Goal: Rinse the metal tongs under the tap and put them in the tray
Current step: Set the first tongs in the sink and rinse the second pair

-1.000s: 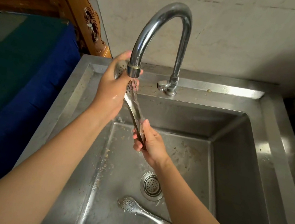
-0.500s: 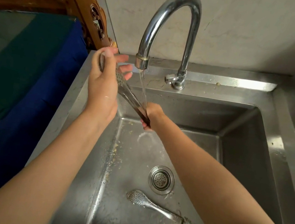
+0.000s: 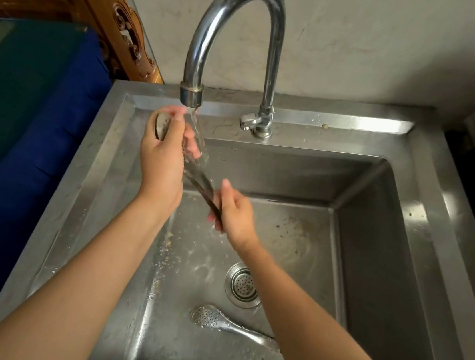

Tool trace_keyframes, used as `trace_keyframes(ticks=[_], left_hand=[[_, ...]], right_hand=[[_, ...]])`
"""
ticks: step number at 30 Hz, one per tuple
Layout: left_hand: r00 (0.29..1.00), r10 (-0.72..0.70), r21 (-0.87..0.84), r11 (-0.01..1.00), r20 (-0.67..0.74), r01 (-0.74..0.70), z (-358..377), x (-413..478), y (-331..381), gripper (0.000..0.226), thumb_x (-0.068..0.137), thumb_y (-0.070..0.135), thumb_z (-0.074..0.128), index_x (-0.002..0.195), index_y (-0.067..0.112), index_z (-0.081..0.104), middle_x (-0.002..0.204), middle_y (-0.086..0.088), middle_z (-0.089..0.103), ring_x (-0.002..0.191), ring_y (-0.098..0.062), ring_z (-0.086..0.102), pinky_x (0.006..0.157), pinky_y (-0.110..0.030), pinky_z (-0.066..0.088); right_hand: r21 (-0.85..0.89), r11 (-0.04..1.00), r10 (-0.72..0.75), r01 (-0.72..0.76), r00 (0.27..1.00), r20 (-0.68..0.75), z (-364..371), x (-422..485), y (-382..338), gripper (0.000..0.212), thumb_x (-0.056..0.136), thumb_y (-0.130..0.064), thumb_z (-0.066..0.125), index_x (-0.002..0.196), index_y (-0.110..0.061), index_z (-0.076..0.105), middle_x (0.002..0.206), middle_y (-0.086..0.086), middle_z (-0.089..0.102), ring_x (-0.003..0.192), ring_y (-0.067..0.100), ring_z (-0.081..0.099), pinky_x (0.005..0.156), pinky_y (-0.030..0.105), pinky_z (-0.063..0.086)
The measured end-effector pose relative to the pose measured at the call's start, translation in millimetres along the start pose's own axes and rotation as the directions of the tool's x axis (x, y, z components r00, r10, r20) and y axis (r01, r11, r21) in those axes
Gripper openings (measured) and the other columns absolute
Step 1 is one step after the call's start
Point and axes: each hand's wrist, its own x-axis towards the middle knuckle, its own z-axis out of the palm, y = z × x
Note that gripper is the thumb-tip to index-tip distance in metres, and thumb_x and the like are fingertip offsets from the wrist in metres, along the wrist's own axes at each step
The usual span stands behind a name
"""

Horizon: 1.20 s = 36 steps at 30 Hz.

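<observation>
Tongs held under the running tap, both hands on them.

The left hand (image 3: 159,159) has its fingers (image 3: 177,126) wrapped round the perforated head of the tongs (image 3: 200,182), just below the tap (image 3: 191,96); the right hand (image 3: 234,210) clamps the handle end lower down. Below the right hand, a second utensil (image 3: 223,323) lies on the sink (image 3: 370,256) floor beside the drain (image 3: 242,285).

Your left hand (image 3: 158,167) gripping the perforated head of the metal tongs (image 3: 200,179) under the running tap (image 3: 233,29), your right hand (image 3: 236,214) clasping their handle end, second tongs (image 3: 230,325) lying beside the sink (image 3: 403,230) drain (image 3: 242,285).
</observation>
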Motion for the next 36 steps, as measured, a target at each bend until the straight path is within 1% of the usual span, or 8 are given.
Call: trace_keyframes(ticks=[3, 7, 13, 18, 22, 26, 33, 36], left_hand=[[0.991, -0.057, 0.132, 0.988, -0.121, 0.073, 11, 6, -16, 0.013, 0.091, 0.006, 0.045, 0.089, 0.019, 0.044, 0.067, 0.004, 0.045, 0.048, -0.006, 0.041, 0.052, -0.023, 0.039], [0.997, -0.061, 0.282, 0.957, -0.051, 0.073, 26, 5, -28, 0.019, 0.089, 0.028, 0.053, 0.096, 0.018, 0.038, 0.07, 0.007, 0.045, 0.055, -0.008, 0.045, 0.058, -0.028, 0.042], [0.919, -0.358, -0.066, 0.926, 0.164, 0.372, -2, 12, -33, 0.024, 0.09, 0.042, 0.052, 0.08, 0.021, 0.058, 0.069, 0.006, 0.059, 0.061, -0.007, 0.058, 0.055, -0.025, 0.053], [0.762, -0.385, -0.297, 0.755, 0.521, 0.585, -11, 13, -39, 0.024, 0.091, 0.021, 0.046, 0.1, 0.017, 0.068, 0.097, -0.001, 0.072, 0.084, -0.013, 0.068, 0.078, -0.032, 0.057], [0.844, -0.382, -0.225, 0.846, 0.378, 0.483, -1, 17, -35, 0.017, 0.09, 0.024, 0.049, 0.097, 0.017, 0.062, 0.08, 0.002, 0.071, 0.051, -0.006, 0.053, 0.045, -0.018, 0.043], [0.919, -0.38, -0.115, 0.913, 0.107, 0.391, 10, 18, -35, 0.044, 0.097, 0.044, 0.032, 0.081, 0.013, 0.059, 0.058, -0.002, 0.065, 0.034, -0.009, 0.04, 0.035, -0.017, 0.028], [0.859, -0.323, -0.094, 0.917, 0.398, 0.388, 12, 7, -32, 0.031, 0.095, 0.015, 0.048, 0.12, 0.031, 0.052, 0.103, -0.002, 0.067, 0.067, -0.015, 0.062, 0.065, -0.032, 0.056], [0.889, -0.297, -0.117, 0.927, 0.347, 0.356, 16, 3, -31, 0.032, 0.095, 0.015, 0.048, 0.118, 0.035, 0.053, 0.083, 0.001, 0.068, 0.048, -0.007, 0.046, 0.046, -0.019, 0.04]], right_hand=[[-0.204, 0.96, -0.198, 0.192, 0.98, -0.011, 0, -25, 19, 0.027, 0.091, -0.051, 0.038, 0.078, -0.03, 0.049, 0.061, -0.013, 0.054, 0.049, -0.002, 0.049, 0.05, 0.01, 0.036], [-0.426, 0.87, -0.268, 0.246, 0.963, 0.01, 3, -42, 29, 0.025, 0.09, -0.048, 0.047, 0.082, -0.025, 0.04, 0.059, -0.012, 0.042, 0.053, 0.011, 0.042, 0.054, 0.027, 0.032], [0.123, 0.992, -0.035, 0.0, 0.96, 0.278, 2, -52, 19, 0.039, 0.095, -0.04, 0.046, 0.062, -0.021, 0.04, 0.044, -0.007, 0.041, 0.031, 0.007, 0.035, 0.034, 0.019, 0.031], [0.263, 0.944, 0.041, -0.198, 0.863, 0.503, -4, -50, 17, 0.049, 0.091, -0.057, 0.038, 0.057, -0.021, 0.044, 0.039, -0.009, 0.036, 0.028, 0.01, 0.032, 0.034, 0.015, 0.032], [0.147, 0.982, 0.054, -0.119, 0.921, 0.387, -6, -40, 14, 0.05, 0.094, -0.052, 0.037, 0.059, -0.02, 0.053, 0.041, -0.007, 0.043, 0.03, 0.011, 0.039, 0.038, 0.017, 0.037], [0.075, 0.996, 0.025, -0.041, 0.979, 0.202, 1, -35, 12, 0.044, 0.095, -0.042, 0.043, 0.059, -0.016, 0.05, 0.044, -0.002, 0.044, 0.031, 0.005, 0.037, 0.035, 0.016, 0.033], [-0.008, 0.998, 0.066, -0.066, 0.997, 0.027, -3, -27, 8, 0.073, 0.091, -0.062, 0.03, 0.042, -0.01, 0.044, 0.034, 0.003, 0.043, 0.03, 0.011, 0.042, 0.037, 0.016, 0.038], [-0.09, 0.992, 0.094, -0.085, 0.99, 0.101, -6, -19, 4, 0.076, 0.089, -0.067, 0.026, 0.044, -0.01, 0.05, 0.037, 0.002, 0.052, 0.037, 0.011, 0.051, 0.043, 0.014, 0.043]])
